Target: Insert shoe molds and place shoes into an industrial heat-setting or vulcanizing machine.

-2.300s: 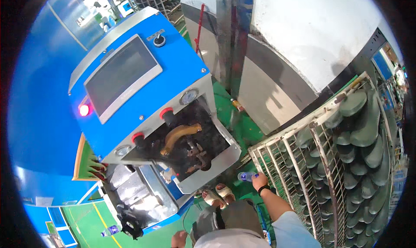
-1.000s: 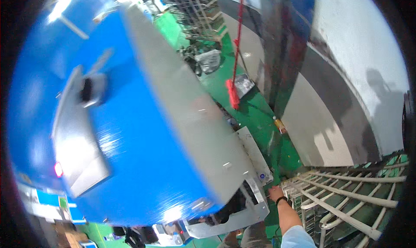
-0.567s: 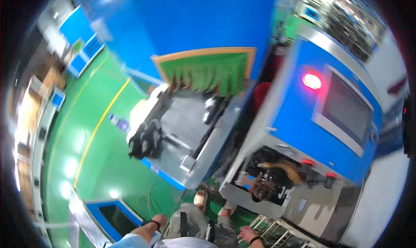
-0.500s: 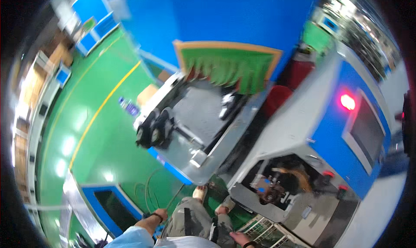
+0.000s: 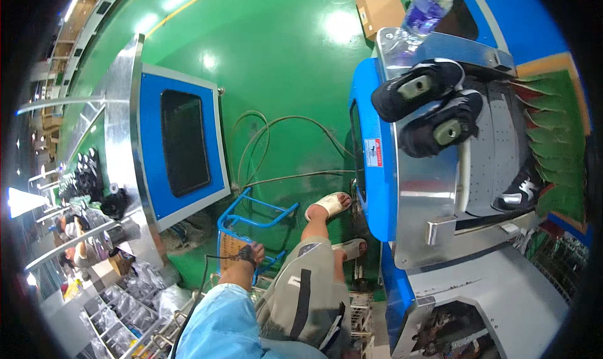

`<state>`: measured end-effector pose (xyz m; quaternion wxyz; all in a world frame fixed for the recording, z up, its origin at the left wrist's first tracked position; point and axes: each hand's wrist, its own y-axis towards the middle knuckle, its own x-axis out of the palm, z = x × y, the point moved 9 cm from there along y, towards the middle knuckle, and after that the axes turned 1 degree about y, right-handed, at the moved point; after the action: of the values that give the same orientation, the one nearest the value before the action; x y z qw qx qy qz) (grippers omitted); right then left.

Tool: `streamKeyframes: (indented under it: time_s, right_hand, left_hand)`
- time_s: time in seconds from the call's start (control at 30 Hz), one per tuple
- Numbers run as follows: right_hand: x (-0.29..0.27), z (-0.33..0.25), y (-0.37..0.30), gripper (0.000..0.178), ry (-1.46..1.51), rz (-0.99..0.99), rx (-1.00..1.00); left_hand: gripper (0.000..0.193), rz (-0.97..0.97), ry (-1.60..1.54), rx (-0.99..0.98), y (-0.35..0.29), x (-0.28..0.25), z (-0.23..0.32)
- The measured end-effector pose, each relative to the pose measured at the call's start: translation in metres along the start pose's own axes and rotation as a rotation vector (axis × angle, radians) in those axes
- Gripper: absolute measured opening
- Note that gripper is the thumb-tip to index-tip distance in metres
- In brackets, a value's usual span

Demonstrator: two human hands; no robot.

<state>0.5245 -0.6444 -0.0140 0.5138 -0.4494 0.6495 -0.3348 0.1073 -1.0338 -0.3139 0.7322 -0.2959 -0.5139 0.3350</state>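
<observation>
My left hand [image 5: 256, 253] hangs low beside my leg, next to a blue tube frame [image 5: 267, 221]; its fingers are too small and turned away to show whether they hold anything. A dark band with a cord sits at that wrist. My right hand is out of the picture. To the right, two black shoes [image 5: 419, 89] rest on the metal end of a blue machine [image 5: 377, 202]. A clear bottle with a purple label [image 5: 430, 7] stands beyond them. Another black-and-white shoe [image 5: 520, 192] lies by a green fringed curtain [image 5: 562, 139].
A blue-and-steel cabinet [image 5: 213, 152] with a dark window stands at the left. Hoses [image 5: 301, 117] loop over the green floor between it and the machine. A cardboard box [image 5: 380, 14] lies farther off. Racks with plastic-wrapped goods [image 5: 125, 309] are at the lower left.
My view has swung left; the machine with the shoes has shifted to the right side. The red-lit control panel and my right hand have left the picture.
</observation>
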Motion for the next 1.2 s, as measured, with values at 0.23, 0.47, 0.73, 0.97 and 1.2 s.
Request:
streamKeyframes:
  time_s: [0.23,0.47,0.73,0.97,1.2]
  right_hand:
    - [-0.044,0.0,0.004,0.039,0.003,-0.133,-0.096]
    - [-0.065,0.079,0.015,0.033,0.13,0.099,-0.051]
    - [0.002,0.144,0.044,0.027,-0.563,0.388,-0.243]
    - [0.09,0.141,0.003,0.03,-0.03,0.495,-0.422]
    - [0.093,0.002,-0.026,0.032,-0.007,0.319,-0.334]
  left_hand:
    - [0.039,0.23,1.81,-0.797,0.056,0.022,-0.035]
    - [0.024,-0.368,2.484,-0.485,0.142,0.231,0.006]
    - [0.031,-0.543,2.489,-0.341,0.228,0.313,-0.035]
    - [0.042,-0.442,2.315,0.242,0.266,0.301,-0.03]
    - [0.042,-0.554,2.424,-0.24,0.28,0.285,-0.012]
